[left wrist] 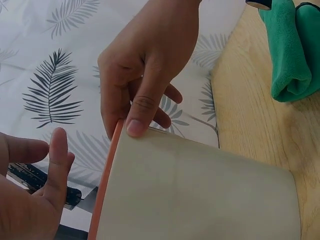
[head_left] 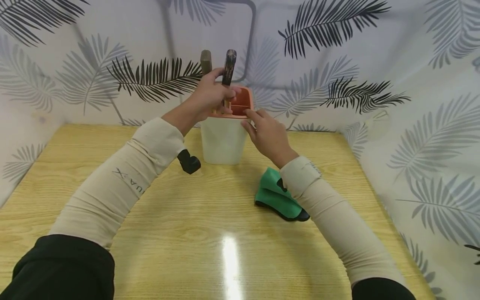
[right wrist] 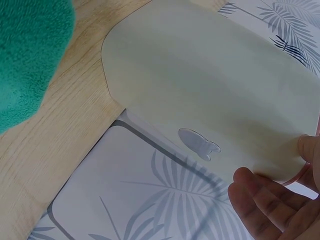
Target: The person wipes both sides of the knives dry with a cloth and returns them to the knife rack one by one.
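Observation:
A cream utensil holder (head_left: 223,141) with an orange, divided inner rim stands upright at the back of the table. My left hand (head_left: 211,96) is at its top left, fingers about a knife with a worn black handle (head_left: 229,66). In the left wrist view a bit of grey blade shows below that handle (left wrist: 74,196). Behind the hand rises a second, brownish handle (head_left: 206,61); its lower end is hidden. My right hand (head_left: 268,132) pinches the holder's right rim, thumb outside on the wall (left wrist: 200,185).
A folded green cloth (head_left: 275,193) with dark edging lies right of the holder, partly under the right forearm. A patterned sheet (head_left: 300,50) hangs behind and beside the wooden table (head_left: 187,250). A cutout (right wrist: 197,142) marks the holder's side.

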{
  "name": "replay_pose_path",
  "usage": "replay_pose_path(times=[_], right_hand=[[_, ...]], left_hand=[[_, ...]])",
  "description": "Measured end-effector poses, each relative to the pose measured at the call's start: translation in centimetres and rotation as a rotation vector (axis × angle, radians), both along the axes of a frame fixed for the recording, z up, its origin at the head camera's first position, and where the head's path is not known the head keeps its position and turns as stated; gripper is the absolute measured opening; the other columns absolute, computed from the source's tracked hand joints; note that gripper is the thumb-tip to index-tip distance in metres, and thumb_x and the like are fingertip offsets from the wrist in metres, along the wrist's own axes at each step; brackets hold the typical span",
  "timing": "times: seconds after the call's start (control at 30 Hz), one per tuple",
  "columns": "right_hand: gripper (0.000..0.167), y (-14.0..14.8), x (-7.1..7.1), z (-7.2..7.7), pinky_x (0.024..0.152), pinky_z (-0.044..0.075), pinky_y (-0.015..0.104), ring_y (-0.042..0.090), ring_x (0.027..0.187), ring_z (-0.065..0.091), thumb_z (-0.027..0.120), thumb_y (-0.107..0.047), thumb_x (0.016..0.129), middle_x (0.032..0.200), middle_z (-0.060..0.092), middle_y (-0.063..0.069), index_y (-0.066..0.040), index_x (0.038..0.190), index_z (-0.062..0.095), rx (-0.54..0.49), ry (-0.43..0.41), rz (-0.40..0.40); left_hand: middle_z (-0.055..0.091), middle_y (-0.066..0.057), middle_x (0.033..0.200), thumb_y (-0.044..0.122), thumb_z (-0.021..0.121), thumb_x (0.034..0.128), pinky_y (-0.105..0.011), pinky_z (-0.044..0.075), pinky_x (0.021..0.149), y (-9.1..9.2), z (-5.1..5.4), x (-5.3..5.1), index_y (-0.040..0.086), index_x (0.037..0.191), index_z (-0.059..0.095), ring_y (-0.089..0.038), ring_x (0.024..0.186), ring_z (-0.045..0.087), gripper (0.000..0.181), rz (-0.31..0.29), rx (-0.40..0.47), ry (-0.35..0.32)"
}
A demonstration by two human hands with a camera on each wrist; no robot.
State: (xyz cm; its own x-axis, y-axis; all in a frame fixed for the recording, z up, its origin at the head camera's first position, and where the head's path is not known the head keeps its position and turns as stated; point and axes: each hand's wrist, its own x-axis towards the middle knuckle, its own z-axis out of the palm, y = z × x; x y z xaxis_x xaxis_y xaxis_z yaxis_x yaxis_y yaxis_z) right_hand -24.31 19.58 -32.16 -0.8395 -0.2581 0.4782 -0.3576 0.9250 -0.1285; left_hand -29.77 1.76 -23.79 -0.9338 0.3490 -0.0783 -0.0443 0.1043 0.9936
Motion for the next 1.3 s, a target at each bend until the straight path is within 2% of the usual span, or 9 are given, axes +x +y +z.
replay_pose_path(times=[0.13, 0.33, 0.47, 0.57, 0.8, 0.97, 1.07, 1.13, 1.3], right_hand=[[0.039, -0.2, 0.0, -0.1, 0.059, 0.055, 0.046, 0.029, 0.081, 0.067, 0.051, -0.036, 0.104, 0.112, 0.067, 0.013, -0.013, 0.135, 0.059, -0.007, -0.025, -0.004], [0.04, -0.4, 0.0, -0.1, 0.059, 0.056, 0.045, 0.029, 0.081, 0.067, 0.05, -0.037, 0.105, 0.113, 0.068, 0.013, -0.014, 0.136, 0.057, -0.008, -0.042, -0.001], [0.04, -0.5, 0.0, 0.0, 0.059, 0.056, 0.044, 0.028, 0.082, 0.067, 0.05, -0.036, 0.105, 0.113, 0.068, 0.014, -0.013, 0.137, 0.057, -0.01, -0.042, 0.007], [0.041, -0.4, 0.0, 0.0, 0.058, 0.055, 0.044, 0.028, 0.081, 0.067, 0.051, -0.037, 0.105, 0.112, 0.068, 0.014, -0.013, 0.137, 0.057, -0.012, -0.039, 0.011], [0.043, 0.6, -0.4, -0.5, 0.06, 0.056, 0.044, 0.029, 0.085, 0.069, 0.05, -0.035, 0.105, 0.118, 0.068, 0.015, -0.014, 0.143, 0.053, -0.022, -0.067, 0.039], [0.066, 2.2, 0.0, -1.4, 0.085, 0.058, 0.05, 0.028, 0.117, 0.067, 0.049, -0.039, 0.105, 0.151, 0.051, 0.011, -0.021, 0.161, 0.017, -0.051, -0.252, 0.12], [0.076, 3.2, 1.1, -2.3, 0.097, 0.055, 0.05, 0.029, 0.128, 0.061, 0.049, -0.041, 0.105, 0.159, 0.041, 0.009, -0.022, 0.162, 0.002, -0.107, -0.351, 0.164], [0.076, 3.8, 2.1, -2.9, 0.098, 0.055, 0.049, 0.03, 0.129, 0.06, 0.05, -0.041, 0.104, 0.157, 0.043, 0.01, -0.02, 0.162, 0.006, -0.14, -0.373, 0.184], [0.058, 5.1, 4.4, -4.1, 0.102, 0.052, 0.049, 0.032, 0.128, 0.059, 0.054, -0.035, 0.103, 0.146, 0.054, 0.014, -0.009, 0.153, 0.039, -0.171, -0.355, 0.192]], left_hand=[[0.061, -0.012, 0.133, 0.009, 0.059, 0.0989, -0.022, 0.059, 0.061, -0.4, -0.3, -0.2, 0.029, 0.159, 0.02, -0.013, 0.084, 0.063, 0.074, 0.021, -0.095, -0.028], [0.054, -0.009, 0.136, 0.017, 0.062, 0.0988, -0.023, 0.061, 0.066, -0.8, -0.7, -0.3, 0.031, 0.16, 0.013, -0.021, 0.11, 0.063, 0.08, 0.017, -0.155, -0.081], [0.058, -0.012, 0.128, 0.019, 0.063, 0.0982, -0.023, 0.06, 0.063, -1.2, -1.0, -0.3, 0.031, 0.16, 0.012, -0.019, 0.101, 0.064, 0.081, 0.003, -0.16, -0.06], [0.059, -0.013, 0.13, 0.022, 0.064, 0.0981, -0.025, 0.06, 0.064, -1.6, -1.2, -0.3, 0.03, 0.161, 0.008, -0.018, 0.097, 0.064, 0.084, -0.048, -0.203, -0.029], [0.058, -0.011, 0.142, 0.028, 0.059, 0.1009, -0.039, 0.062, 0.078, -4.0, -2.6, 1.1, 0.014, 0.16, 0.011, -0.033, 0.115, 0.064, 0.078, -0.213, -0.333, 0.142], [0.062, -0.015, 0.135, 0.025, 0.056, 0.1027, -0.04, 0.06, 0.071, -6.9, -5.0, 3.6, 0.011, 0.154, 0.031, -0.035, 0.106, 0.064, 0.059, -0.229, -0.356, 0.275], [0.063, -0.014, 0.131, 0.025, 0.055, 0.1029, -0.037, 0.058, 0.07, -8.4, -6.6, 5.2, 0.011, 0.152, 0.035, -0.03, 0.101, 0.065, 0.055, -0.232, -0.42, 0.333], [0.065, -0.013, 0.128, 0.025, 0.056, 0.1027, -0.036, 0.056, 0.07, -9.2, -7.5, 6.1, 0.011, 0.151, 0.038, -0.026, 0.098, 0.066, 0.053, -0.233, -0.498, 0.388], [0.07, -0.011, 0.118, 0.023, 0.059, 0.1006, -0.04, 0.055, 0.075, -10.6, -9.0, 7.8, 0.007, 0.146, 0.045, -0.024, 0.091, 0.069, 0.051, -0.213, -0.731, 0.549]])
